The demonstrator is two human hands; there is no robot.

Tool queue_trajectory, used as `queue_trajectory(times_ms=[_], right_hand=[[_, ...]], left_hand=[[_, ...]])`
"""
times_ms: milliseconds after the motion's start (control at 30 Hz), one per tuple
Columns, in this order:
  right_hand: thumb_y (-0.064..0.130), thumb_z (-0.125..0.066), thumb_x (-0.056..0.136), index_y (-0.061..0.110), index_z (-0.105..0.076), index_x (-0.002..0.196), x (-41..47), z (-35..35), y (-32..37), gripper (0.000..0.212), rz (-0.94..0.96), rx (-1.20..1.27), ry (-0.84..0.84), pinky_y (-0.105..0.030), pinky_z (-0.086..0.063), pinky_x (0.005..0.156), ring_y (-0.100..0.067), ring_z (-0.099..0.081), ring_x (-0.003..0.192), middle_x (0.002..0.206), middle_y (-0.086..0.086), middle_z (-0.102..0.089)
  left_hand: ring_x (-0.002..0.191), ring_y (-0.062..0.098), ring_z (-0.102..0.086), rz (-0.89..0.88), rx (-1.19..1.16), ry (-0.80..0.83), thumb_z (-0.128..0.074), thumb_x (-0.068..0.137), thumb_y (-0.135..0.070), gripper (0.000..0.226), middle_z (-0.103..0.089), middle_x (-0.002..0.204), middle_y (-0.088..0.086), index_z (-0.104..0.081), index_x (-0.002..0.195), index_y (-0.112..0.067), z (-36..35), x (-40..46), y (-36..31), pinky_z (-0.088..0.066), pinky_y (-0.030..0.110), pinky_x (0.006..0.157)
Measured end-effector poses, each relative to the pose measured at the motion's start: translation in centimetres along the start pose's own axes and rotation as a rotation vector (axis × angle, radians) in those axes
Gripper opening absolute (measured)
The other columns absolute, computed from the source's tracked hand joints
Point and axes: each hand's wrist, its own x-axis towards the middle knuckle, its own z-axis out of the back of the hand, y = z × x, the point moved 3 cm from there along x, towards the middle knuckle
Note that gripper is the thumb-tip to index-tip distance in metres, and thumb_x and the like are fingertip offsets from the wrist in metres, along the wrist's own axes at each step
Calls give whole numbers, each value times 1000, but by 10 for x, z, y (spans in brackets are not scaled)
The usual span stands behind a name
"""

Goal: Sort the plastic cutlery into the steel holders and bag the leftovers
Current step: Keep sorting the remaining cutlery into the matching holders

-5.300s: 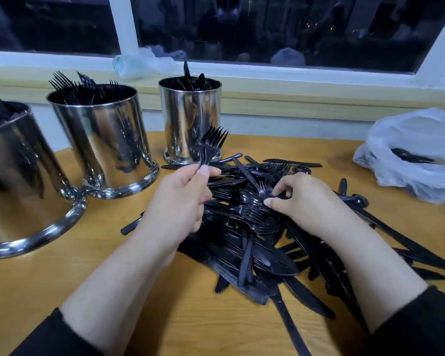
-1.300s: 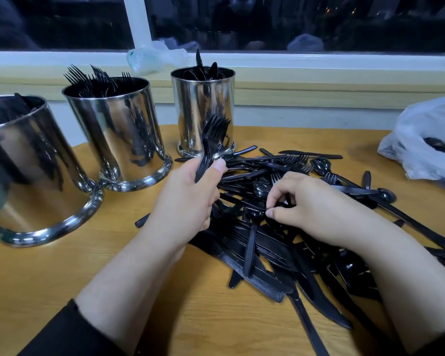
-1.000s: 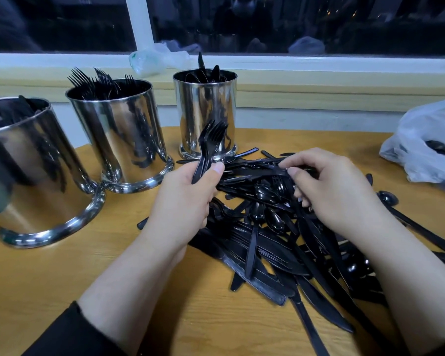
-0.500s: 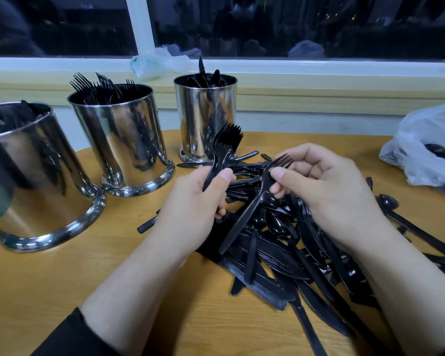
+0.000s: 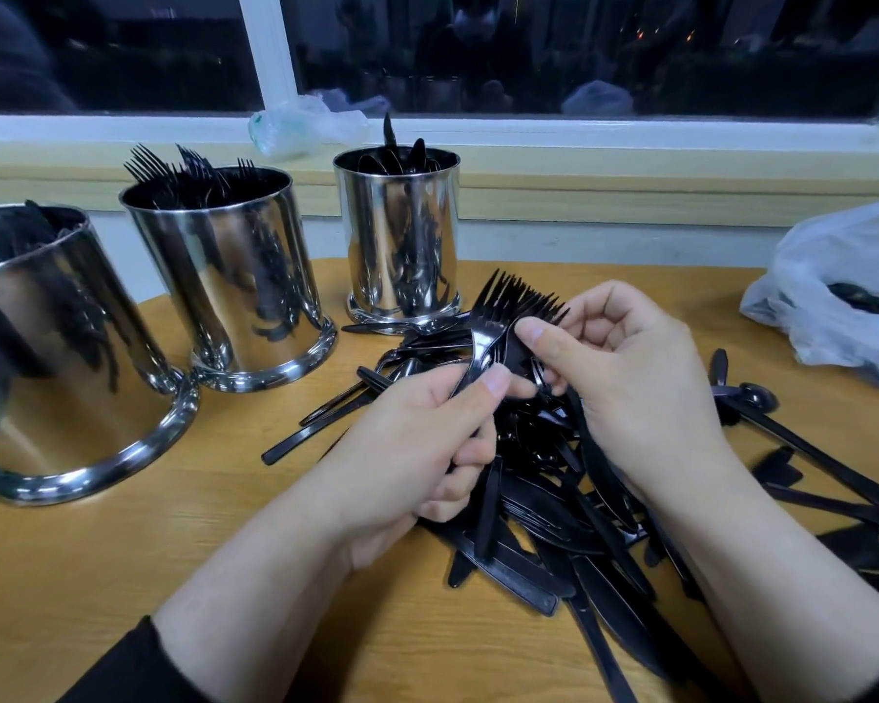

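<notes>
A heap of black cutlery (image 5: 569, 530) is spread on the wooden table (image 5: 123, 560), nearest the viewer. Above it, a bunch of forks (image 5: 503, 317) is gripped by the curled fingers of the left hand (image 5: 417, 449), tines up. The same bunch is pinched near the heads between thumb and fingers of the right hand (image 5: 630, 388). Farther back, three steel holders (image 5: 234, 276) are stood in a row, each partly filled. At far right a plastic bag (image 5: 833, 296) is laid.
</notes>
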Motion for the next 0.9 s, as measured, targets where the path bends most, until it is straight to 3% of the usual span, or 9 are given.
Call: queue_trajectory(times_ms=[133, 233, 333, 433, 533, 600, 700, 767, 900], right_hand=[[18, -79, 85, 18, -60, 106, 0, -3, -3, 28, -45, 90, 60, -23, -46, 57, -14, -52, 53, 62, -5, -58], [26, -76, 88, 21, -74, 99, -1, -4, -4, 11, -43, -4, 144, -29, -46, 60, -14, -52, 59, 74, -17, -64], [25, -72, 91, 23, -77, 95, -4, -7, -4, 6, -36, -40, 206, -36, -54, 71, -14, -64, 72, 87, -7, -74], [26, -72, 91, 26, -78, 96, -4, -7, -5, 7, -59, -42, 167, -35, -54, 77, -9, -65, 77, 86, 0, -75], [24, -71, 94, 13, -75, 93, -5, -7, -3, 12, -71, -3, 188, -45, -53, 70, -22, -61, 68, 85, -22, -71], [23, -69, 95, 8, -71, 89, -5, -6, -3, 17, -77, 16, 203, -38, -51, 66, -24, -58, 62, 79, -29, -66], [30, -65, 98, 14, -71, 90, -3, -6, -7, 19, -73, -92, 202, -34, -50, 63, -19, -57, 55, 64, -16, -65], [37, -60, 101, 23, -69, 94, -2, -7, -10, 18, -76, -151, 224, -37, -48, 61, -18, -55, 54, 60, -7, -63], [41, -51, 103, 30, -62, 97, -4, -8, -8, 16, -32, -284, 250, -29, -43, 59, -7, -51, 52, 57, 8, -58]], left_hand=[[41, 9, -23, 58, 14, 70, -62, 98, -39, 24, -33, 58, -3, -70, 104, -18, -1, -2, 0, -18, 18, 36], [38, 7, -24, 121, -4, 114, -60, 101, -28, 17, -36, 57, -1, -69, 102, -13, 1, -3, 1, -17, 18, 34], [35, 7, -27, 172, 23, 176, -62, 101, -25, 15, -38, 56, 1, -69, 94, -14, -3, -4, 5, -17, 17, 33], [35, 7, -28, 161, 53, 154, -63, 101, -26, 16, -39, 58, 1, -70, 89, -18, -3, -2, 6, -17, 18, 34], [38, 7, -26, 110, 78, 84, -61, 98, -43, 24, -39, 59, -1, -70, 92, -21, 0, -2, 2, -18, 18, 36], [41, 7, -24, 87, 61, 51, -53, 97, -55, 38, -38, 61, -3, -71, 95, -22, 0, -2, 2, -18, 18, 38], [42, 8, -23, 69, 49, 13, -44, 100, -60, 45, -36, 62, -2, -71, 92, -25, 0, -1, 3, -18, 19, 40], [43, 9, -22, 72, 64, 8, -43, 101, -59, 47, -36, 62, -2, -69, 95, -21, 1, 0, 3, -16, 21, 41], [43, 9, -24, 90, 105, 55, -47, 102, -52, 41, -38, 63, -2, -63, 97, -15, 2, 0, 6, -16, 22, 42]])
